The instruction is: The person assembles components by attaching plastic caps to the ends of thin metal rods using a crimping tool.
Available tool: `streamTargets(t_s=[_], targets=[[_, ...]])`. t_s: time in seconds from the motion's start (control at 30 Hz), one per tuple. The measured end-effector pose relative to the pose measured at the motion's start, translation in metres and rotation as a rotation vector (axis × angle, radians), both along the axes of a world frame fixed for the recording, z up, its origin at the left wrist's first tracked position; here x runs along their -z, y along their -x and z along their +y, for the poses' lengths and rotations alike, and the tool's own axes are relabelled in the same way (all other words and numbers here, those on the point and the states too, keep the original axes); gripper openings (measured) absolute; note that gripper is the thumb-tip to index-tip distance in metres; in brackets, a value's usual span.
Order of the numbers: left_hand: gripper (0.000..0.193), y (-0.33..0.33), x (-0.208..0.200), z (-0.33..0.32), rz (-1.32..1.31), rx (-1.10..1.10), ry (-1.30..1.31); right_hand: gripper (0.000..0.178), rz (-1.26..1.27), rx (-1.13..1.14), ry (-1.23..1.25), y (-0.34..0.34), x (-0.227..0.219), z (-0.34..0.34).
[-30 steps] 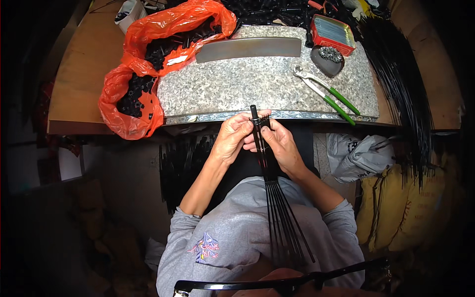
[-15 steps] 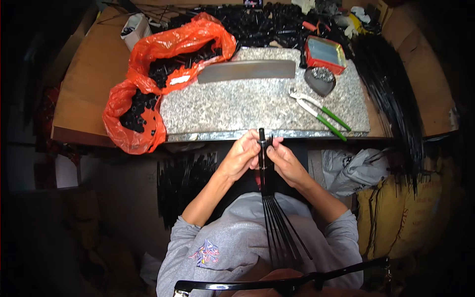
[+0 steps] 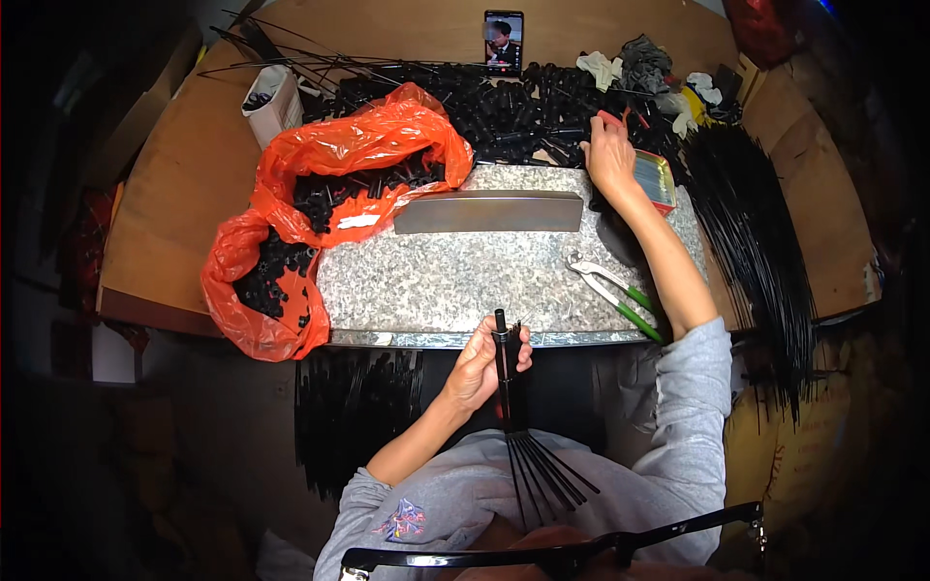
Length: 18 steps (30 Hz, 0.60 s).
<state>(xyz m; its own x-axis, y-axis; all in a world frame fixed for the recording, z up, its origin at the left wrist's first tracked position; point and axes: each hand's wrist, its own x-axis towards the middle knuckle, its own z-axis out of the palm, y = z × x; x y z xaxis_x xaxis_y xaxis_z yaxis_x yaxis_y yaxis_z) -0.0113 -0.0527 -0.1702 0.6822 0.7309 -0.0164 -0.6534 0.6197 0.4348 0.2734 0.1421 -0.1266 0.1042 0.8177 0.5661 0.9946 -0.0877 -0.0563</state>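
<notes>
My left hand [image 3: 478, 369] is closed around a black umbrella frame [image 3: 503, 378], its tube upright and its thin ribs fanning down toward my lap. At the back right, my right hand [image 3: 610, 160] is bent over a red-handled tool [image 3: 609, 118], fingers curled against the handle; the rest of the tool is hidden in the black pile. Just beside that hand stands a red-rimmed box [image 3: 666, 198], partly behind my wrist. Green-handled pincers [image 3: 605, 285] lie on the granite slab [image 3: 455, 281], near my right forearm.
Orange plastic bags [image 3: 276, 334] of small black parts sit at left. A metal bar [image 3: 489, 212] stands across the slab. Black handles [image 3: 494, 121] heap behind it, below a propped phone [image 3: 503, 44]. Black ribs [image 3: 751, 223] hang over the right edge; a dark dish [image 3: 617, 235] is partly covered.
My right hand has left the umbrella frame and reached forward to the red-handled tool. My left hand keeps the frame. The view has tilted up, bringing the whole phone into sight.
</notes>
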Motion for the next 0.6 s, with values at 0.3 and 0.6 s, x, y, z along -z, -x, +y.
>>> streamTargets(t_s=[0.3,0.6], targets=[[0.025,-0.003,-0.003,-0.004,0.059,-0.083,-0.005,0.03,-0.024,-0.079,0.043,0.003,0.012,0.022],[0.02,-0.008,-0.001,-0.008,0.015,-0.075,0.058,0.032,1.309,-0.629,0.398,0.067,-0.034,-0.122]])
